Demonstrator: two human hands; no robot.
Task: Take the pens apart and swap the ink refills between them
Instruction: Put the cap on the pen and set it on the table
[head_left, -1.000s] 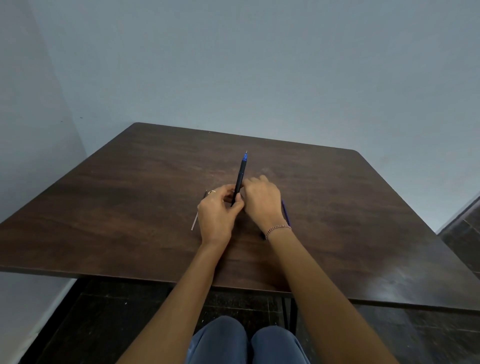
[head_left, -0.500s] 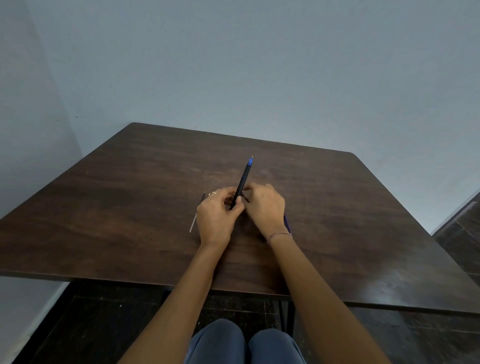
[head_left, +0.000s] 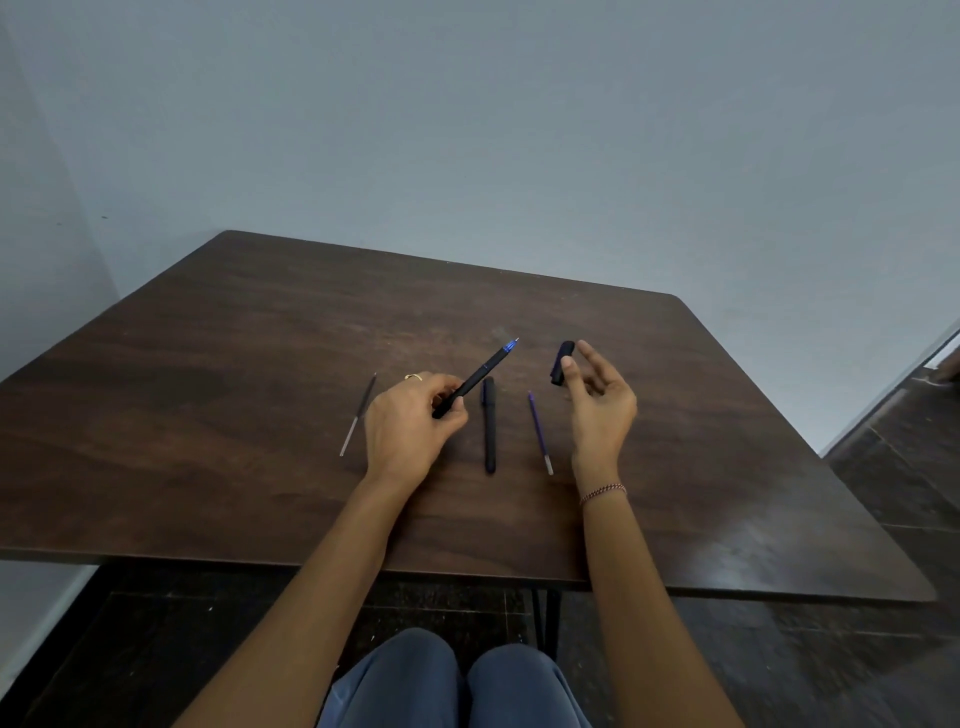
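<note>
Dark wooden table, left fingers clamped round black pen, right fingers pinching pen cap

Light is soft, even and rather dim, leaving the wall a flat grey-blue. The counter carries a pale sheen at its near right corner, and shadows on it are faint, with blurred edges. The floor is nearly black. Wide-angle distortion curves the counter's edges. The pen looks sharp; the right hand's fingers and the cap are slightly smeared.
</note>
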